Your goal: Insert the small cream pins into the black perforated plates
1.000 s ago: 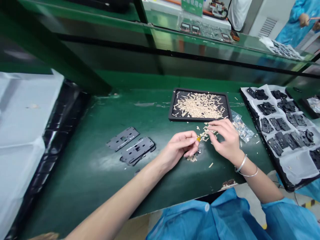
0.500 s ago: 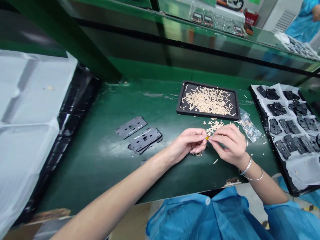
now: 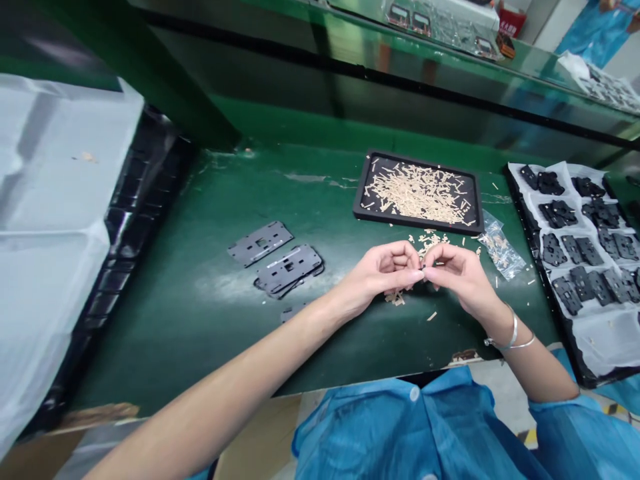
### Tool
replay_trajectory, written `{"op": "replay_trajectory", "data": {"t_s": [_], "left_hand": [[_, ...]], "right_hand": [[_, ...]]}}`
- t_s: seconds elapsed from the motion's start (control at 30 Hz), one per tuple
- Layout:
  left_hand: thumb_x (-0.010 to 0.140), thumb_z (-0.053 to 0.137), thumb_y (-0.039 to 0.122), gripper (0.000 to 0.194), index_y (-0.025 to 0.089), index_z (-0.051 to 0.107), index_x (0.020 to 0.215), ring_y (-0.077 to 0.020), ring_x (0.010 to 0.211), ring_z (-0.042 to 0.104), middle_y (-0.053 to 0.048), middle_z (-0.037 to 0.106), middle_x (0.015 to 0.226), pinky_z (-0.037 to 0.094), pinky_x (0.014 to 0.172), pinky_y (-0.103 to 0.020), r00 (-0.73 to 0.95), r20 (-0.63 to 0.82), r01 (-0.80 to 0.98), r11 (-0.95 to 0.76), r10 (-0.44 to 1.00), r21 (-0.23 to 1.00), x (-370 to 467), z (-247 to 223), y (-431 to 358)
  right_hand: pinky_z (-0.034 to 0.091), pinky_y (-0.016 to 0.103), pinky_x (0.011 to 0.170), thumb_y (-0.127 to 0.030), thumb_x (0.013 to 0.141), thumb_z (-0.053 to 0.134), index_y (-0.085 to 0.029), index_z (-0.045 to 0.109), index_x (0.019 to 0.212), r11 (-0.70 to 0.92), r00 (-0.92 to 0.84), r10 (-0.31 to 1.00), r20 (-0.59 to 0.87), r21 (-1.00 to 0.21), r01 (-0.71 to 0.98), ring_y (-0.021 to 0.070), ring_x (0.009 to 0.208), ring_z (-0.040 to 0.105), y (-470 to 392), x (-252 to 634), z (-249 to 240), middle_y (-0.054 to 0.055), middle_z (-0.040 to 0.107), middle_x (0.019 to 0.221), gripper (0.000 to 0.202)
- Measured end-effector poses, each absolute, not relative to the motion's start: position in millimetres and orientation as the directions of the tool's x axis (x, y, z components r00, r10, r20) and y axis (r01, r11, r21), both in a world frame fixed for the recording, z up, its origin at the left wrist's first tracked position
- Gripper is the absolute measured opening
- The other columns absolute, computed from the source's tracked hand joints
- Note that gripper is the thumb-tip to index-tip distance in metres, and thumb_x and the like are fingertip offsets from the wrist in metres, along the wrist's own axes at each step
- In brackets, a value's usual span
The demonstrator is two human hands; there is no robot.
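My left hand (image 3: 387,270) and my right hand (image 3: 455,270) meet fingertip to fingertip above the green bench. Both are closed in a pinch on a tiny dark piece (image 3: 423,267), mostly hidden by the fingers and too small to name. Under and behind the hands lies a scatter of small pale strips (image 3: 431,241). A black tray (image 3: 357,207) heaped with the same strips (image 3: 415,193) stands just beyond. Left of my left hand, a flat dark grey plate (image 3: 261,244) lies beside a few overlapping similar plates (image 3: 291,268).
A clear plastic bag (image 3: 503,250) lies right of the hands. Farther right, a lined tray (image 3: 597,333) holds several black parts. A large white-lined black tray (image 3: 55,200) fills the left side. Behind runs a shelf ledge (image 3: 450,73); a person in blue (image 3: 597,30) is at top right.
The fingers have turned inward, thumbs now nearest me. The yellowish bit seen between the fingertips before is out of sight; a dark piece shows there now. The view has shifted slightly.
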State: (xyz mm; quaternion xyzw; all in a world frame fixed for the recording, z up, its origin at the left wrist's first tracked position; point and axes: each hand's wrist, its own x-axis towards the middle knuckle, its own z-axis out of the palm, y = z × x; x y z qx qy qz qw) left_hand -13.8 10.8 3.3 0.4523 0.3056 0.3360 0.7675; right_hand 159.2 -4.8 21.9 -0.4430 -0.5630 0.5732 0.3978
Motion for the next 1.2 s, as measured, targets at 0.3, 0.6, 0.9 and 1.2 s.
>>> {"op": "replay_trajectory", "data": {"t_s": [0.3,0.6,0.9,1.2], "left_hand": [[0.065,0.078,0.041,0.038,0.016,0.05,0.068,-0.004,0.044,0.038,0.005,0.052,0.053,0.022,0.043,-0.02,0.644,-0.182,-0.252,0.43,0.743,0.867,-11.8,4.2,10.4],[0.068,0.074,0.032,0.025,0.015,0.06,0.078,-0.0118,0.067,0.054,0.0,0.06,0.071,0.04,0.063,-0.025,0.395,-0.083,0.127,0.035,0.915,0.991,-39.7,29.5,19.0],[0.07,0.073,0.037,0.023,0.023,0.064,0.086,-0.0362,0.099,0.057,-0.01,0.063,0.097,0.043,0.082,-0.046,0.051,0.041,0.898,-0.063,0.998,0.436,-134.9,17.0,-1.2],[0.073,0.068,0.03,0.015,0.026,0.062,0.086,-0.0334,0.096,0.057,-0.007,0.063,0.092,0.038,0.082,-0.044,0.026,0.152,0.835,-0.105,0.988,0.541,-127.3,3.9,-3.5]], "right_hand": [[0.041,0.02,0.045,-0.041,0.067,0.08,-0.018,0.064,0.066,-0.202,-0.381,0.912,-0.154,-0.975,-0.089,0.0091,0.053,0.05,-4.5,161.9,20.8,-0.001,0.059,0.062,0.028],[0.037,0.022,0.043,-0.034,0.065,0.077,-0.018,0.061,0.062,-0.226,-0.319,0.935,-0.154,-0.953,-0.201,0.0098,0.05,0.046,3.9,168.0,14.7,-0.001,0.056,0.057,0.023],[0.035,0.021,0.045,-0.028,0.065,0.075,-0.018,0.064,0.063,-0.266,-0.311,0.932,-0.185,-0.933,-0.244,0.0086,0.051,0.047,3.0,169.1,17.0,-0.001,0.056,0.057,0.016],[0.035,0.021,0.045,-0.028,0.064,0.076,-0.018,0.065,0.062,-0.274,-0.319,0.928,-0.194,-0.934,-0.229,0.0087,0.051,0.048,2.8,167.6,16.7,-0.001,0.058,0.058,0.015]]}}
